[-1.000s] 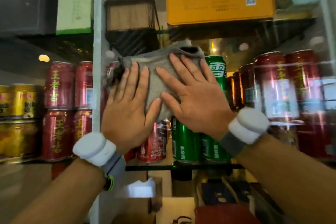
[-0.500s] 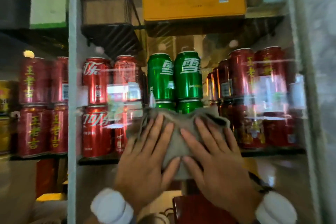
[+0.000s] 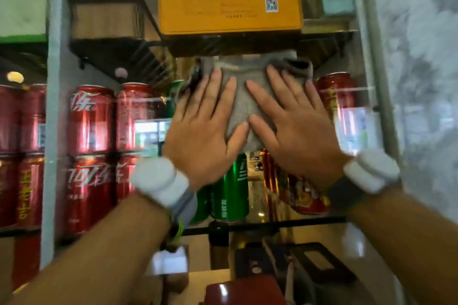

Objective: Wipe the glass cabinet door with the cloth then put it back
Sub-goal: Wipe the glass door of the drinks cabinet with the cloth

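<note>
A grey cloth point(image 3: 241, 106) lies flat against the glass cabinet door point(image 3: 104, 62), just under the upper shelf line. My left hand point(image 3: 200, 126) and my right hand point(image 3: 295, 121) both press on it with palms flat and fingers spread, side by side, thumbs nearly touching. The cloth's top edge bunches above my fingertips, and its lower part is hidden behind my palms. Each wrist carries a white band.
Behind the glass stand red cans point(image 3: 89, 143) at left, green cans point(image 3: 231, 193) in the middle and more red cans point(image 3: 334, 96) at right. A yellow box point(image 3: 228, 0) sits on the upper shelf. A white door frame post point(image 3: 50, 106) runs down the left.
Both hands slid the cloth down the glass, then back up to just below the yellow box. The view has shifted sideways with them.
</note>
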### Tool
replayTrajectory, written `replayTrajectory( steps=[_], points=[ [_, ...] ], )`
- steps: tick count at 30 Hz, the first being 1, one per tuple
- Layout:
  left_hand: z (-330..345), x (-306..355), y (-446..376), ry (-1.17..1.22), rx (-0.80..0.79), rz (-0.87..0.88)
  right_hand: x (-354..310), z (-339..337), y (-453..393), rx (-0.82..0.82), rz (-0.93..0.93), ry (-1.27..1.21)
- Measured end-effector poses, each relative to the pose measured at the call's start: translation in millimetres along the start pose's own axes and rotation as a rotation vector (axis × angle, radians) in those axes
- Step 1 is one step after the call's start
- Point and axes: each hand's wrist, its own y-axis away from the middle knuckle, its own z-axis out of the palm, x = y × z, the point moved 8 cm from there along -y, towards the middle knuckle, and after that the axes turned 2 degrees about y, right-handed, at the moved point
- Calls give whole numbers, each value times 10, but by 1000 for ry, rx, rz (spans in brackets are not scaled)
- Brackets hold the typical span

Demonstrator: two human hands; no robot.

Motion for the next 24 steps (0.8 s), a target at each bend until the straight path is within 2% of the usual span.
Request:
replayTrajectory(
  steps=[5, 7, 9, 13, 17, 20, 24],
  points=[
    [435, 741, 1352, 69, -248, 77, -88, 450, 1631, -142, 52, -68],
    [579, 943, 1685, 81, -338, 122, -42, 541, 2018, -209, 101, -110],
    [597, 988, 1629, 131, -358, 101, 64, 488, 2002, -195, 120, -125],
    [404, 950, 765, 129, -185, 128, 444, 231, 1317, -144, 119, -52],
    [351, 880, 54, 96, -126, 73, 773, 59, 681, -130, 129, 11],
    [357, 910, 203, 121, -103, 16, 723, 80, 737, -147, 88, 32],
    [417, 900, 1128, 193, -186, -57, 248, 328, 1370, -211, 5, -21]
  ],
)
